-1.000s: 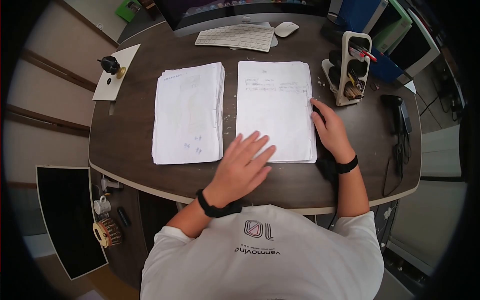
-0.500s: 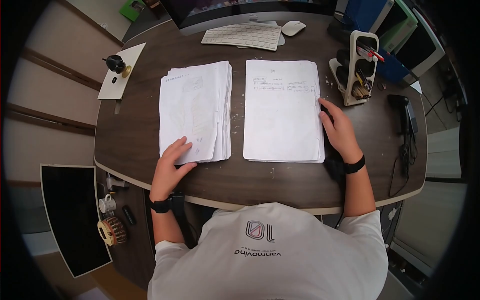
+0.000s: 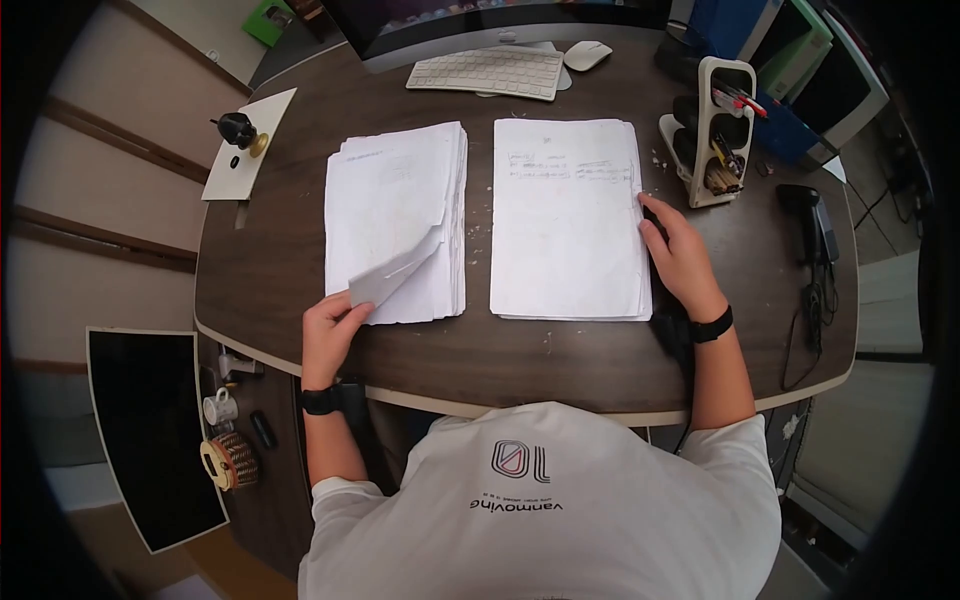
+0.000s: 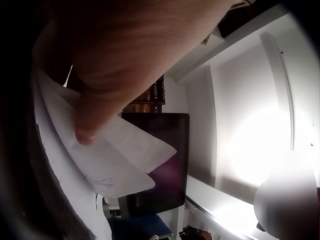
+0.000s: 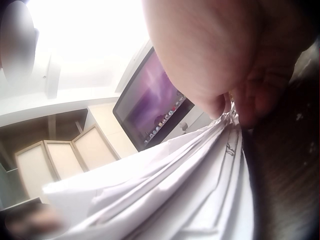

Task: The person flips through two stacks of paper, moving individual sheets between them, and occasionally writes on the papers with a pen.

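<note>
Two stacks of white paper lie side by side on the desk. On the left stack point(image 3: 395, 195), my left hand point(image 3: 332, 335) pinches the near left corner of the top paper point(image 3: 385, 278), which curls up and folds back to the right. The left wrist view shows my thumb pressed on this paper point(image 4: 112, 160), with two corners jutting out past it. At the right stack point(image 3: 565, 250), my right hand point(image 3: 685, 260) grips the right edge. In the right wrist view the sheets point(image 5: 200, 175) bunch together between thumb and fingers. Faint writing marks the right stack's top page.
Behind the stacks stand a keyboard point(image 3: 485, 72), a mouse point(image 3: 587, 55) and a monitor point(image 3: 500, 22). To the right are a pen holder point(image 3: 700, 150) and a black corded device point(image 3: 805, 220). A white board with a black object point(image 3: 235, 128) sits at the far left.
My left hand has moved from the right stack over to the left one and lifted a corner of its top paper. The right hand has stayed at its stack's edge.
</note>
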`<action>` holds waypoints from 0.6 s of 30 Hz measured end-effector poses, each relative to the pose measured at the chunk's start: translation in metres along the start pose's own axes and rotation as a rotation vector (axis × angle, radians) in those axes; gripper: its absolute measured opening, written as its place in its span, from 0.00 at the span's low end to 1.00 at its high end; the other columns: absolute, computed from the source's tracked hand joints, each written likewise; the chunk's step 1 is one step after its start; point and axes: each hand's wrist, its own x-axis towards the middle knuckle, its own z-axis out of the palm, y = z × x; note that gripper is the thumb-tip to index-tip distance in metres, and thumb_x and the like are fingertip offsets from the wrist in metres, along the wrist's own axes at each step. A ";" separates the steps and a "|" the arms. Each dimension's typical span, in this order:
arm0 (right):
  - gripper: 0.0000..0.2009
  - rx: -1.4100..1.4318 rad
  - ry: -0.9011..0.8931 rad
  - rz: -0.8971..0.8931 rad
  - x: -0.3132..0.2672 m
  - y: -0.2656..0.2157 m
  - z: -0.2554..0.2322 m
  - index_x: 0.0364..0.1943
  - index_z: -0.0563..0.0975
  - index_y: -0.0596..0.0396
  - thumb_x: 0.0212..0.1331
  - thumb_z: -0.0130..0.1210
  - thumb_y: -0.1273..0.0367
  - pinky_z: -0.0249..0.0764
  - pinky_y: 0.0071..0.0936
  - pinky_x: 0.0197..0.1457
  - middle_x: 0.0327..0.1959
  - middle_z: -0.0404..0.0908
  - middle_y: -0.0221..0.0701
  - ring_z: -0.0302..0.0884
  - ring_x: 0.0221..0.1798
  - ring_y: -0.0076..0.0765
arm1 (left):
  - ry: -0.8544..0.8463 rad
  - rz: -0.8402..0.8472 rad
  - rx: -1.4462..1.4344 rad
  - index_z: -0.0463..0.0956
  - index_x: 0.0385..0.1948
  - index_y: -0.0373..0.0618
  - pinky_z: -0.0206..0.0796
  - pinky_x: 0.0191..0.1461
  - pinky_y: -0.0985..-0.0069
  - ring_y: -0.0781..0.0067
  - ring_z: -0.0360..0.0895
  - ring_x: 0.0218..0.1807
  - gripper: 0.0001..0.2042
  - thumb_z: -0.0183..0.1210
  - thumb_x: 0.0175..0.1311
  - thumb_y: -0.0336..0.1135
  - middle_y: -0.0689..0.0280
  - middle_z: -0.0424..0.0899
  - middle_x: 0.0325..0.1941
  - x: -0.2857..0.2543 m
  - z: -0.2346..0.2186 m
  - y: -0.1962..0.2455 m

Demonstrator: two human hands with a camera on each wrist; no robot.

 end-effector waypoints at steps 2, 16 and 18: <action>0.19 -0.012 -0.009 0.025 0.001 -0.001 -0.001 0.66 0.79 0.58 0.75 0.58 0.68 0.77 0.40 0.66 0.63 0.84 0.49 0.83 0.63 0.57 | -0.099 -0.087 -0.073 0.86 0.48 0.29 0.71 0.49 0.75 0.77 0.80 0.44 0.12 0.66 0.73 0.31 0.65 0.90 0.43 0.002 -0.006 -0.005; 0.19 -0.021 -0.001 0.007 0.001 -0.003 -0.002 0.65 0.80 0.58 0.74 0.58 0.68 0.77 0.40 0.66 0.63 0.84 0.48 0.83 0.63 0.57 | -0.100 0.329 0.344 0.80 0.67 0.45 0.66 0.76 0.60 0.48 0.76 0.70 0.32 0.61 0.54 0.19 0.52 0.79 0.73 0.003 0.023 0.036; 0.19 -0.021 -0.002 0.013 0.002 -0.004 -0.003 0.65 0.80 0.59 0.74 0.58 0.68 0.78 0.40 0.66 0.63 0.84 0.48 0.83 0.63 0.57 | -0.112 0.378 0.408 0.80 0.66 0.44 0.65 0.77 0.60 0.47 0.75 0.71 0.33 0.57 0.51 0.17 0.52 0.80 0.73 0.005 0.029 0.030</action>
